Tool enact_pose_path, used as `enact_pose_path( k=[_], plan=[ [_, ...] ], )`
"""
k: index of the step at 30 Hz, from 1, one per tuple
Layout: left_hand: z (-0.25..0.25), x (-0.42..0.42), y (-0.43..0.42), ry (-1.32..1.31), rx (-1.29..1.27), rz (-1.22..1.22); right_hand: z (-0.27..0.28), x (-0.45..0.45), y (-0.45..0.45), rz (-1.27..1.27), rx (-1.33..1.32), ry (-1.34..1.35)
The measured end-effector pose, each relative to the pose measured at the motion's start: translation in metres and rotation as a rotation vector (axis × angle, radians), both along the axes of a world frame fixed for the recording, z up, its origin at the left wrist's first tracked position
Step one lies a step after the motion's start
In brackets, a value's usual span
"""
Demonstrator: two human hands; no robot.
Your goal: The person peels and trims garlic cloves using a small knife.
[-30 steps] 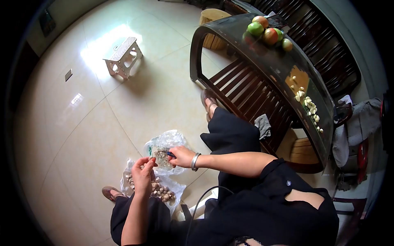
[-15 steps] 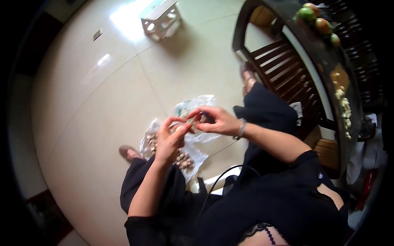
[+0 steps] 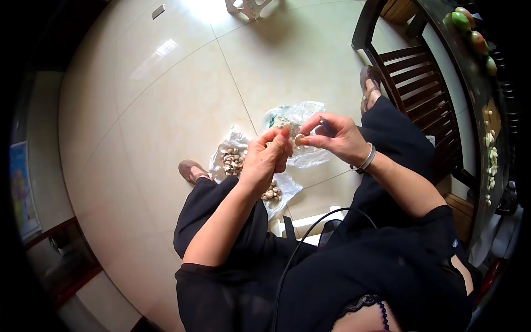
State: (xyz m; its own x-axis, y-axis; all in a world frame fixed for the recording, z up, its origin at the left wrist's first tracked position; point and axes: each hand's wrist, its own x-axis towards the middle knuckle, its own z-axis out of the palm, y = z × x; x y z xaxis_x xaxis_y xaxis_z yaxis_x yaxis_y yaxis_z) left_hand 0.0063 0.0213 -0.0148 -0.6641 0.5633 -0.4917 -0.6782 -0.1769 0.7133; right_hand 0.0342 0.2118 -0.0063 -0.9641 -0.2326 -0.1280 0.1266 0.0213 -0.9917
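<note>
My left hand [image 3: 270, 152] is closed in a pinch over the bags; what its fingertips hold is too small to tell. Close beside it, my right hand [image 3: 336, 136] pinches a pale garlic clove [image 3: 299, 139] between thumb and finger, with a dark small tool [image 3: 326, 126] tucked in the same hand. Unpeeled garlic cloves [image 3: 232, 160] lie on a white plastic bag [image 3: 290, 187], partly behind my left hand. Beyond my hands is a clear plastic bag [image 3: 312, 157] with papery skins, partly covered by the fingers.
At the right stands a dark table [image 3: 462, 72] bearing peeled cloves [image 3: 492, 160] and several red-green fruits [image 3: 460, 22]. A slatted wooden shelf [image 3: 412, 74] is below it. A stool [image 3: 251, 8] shows at the top edge. A black cable [image 3: 292, 252] crosses my lap.
The view has swung, so the bags and table sit further right in it. My hands came together, then parted slightly, and a pale clove now shows in my right fingertips.
</note>
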Motion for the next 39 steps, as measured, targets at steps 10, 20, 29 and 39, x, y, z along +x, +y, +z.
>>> enact_pose_path(
  k=[10, 20, 29, 39],
  plan=[
    [0.018, 0.006, 0.01, 0.29, -0.26, 0.05, -0.007, 0.003, -0.004, -0.125, -0.028, 0.05],
    [0.014, 0.002, 0.005, 0.044, -0.053, 0.097, -0.003, 0.001, -0.004, -0.168, -0.12, -0.017],
    [0.011, 0.002, 0.003, 0.012, 0.003, 0.029, 0.01, 0.002, -0.004, -0.097, 0.118, 0.142],
    [0.011, 0.006, 0.008, 0.512, -0.314, 0.108, -0.003, 0.0, -0.005, -0.159, 0.268, 0.472]
  ],
)
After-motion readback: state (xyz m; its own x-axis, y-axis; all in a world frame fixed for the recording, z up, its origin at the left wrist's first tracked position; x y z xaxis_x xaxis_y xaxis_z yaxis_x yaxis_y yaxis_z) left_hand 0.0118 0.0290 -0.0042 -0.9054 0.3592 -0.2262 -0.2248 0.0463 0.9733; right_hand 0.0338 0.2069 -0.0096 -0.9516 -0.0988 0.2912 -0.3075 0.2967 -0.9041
